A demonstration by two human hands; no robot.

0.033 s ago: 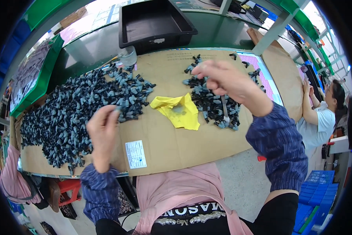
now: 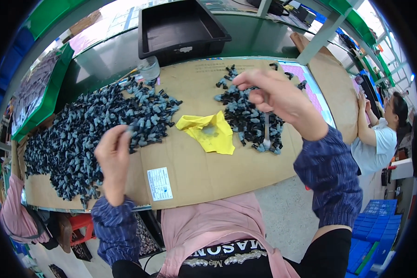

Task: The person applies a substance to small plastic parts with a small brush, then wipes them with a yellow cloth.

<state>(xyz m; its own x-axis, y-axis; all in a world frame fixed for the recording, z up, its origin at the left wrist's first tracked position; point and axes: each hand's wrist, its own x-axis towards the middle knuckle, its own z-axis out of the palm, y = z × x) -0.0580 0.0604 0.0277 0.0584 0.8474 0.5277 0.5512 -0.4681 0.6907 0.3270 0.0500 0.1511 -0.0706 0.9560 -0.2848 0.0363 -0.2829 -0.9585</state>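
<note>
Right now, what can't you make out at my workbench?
All in the head view:
- Left hand: motion blur leaves unclear whether it pinches the small bluish part at its tip or that part lies behind.
- White-tipped tool: the right hand hides its upper end, so any grip is unseen.
- Right-hand pile: partly covered by that hand.
- White label: print too small.

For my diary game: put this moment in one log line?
left hand: near big pile | right hand: over small pile | yellow sheet: between piles | black tray: far side
</note>
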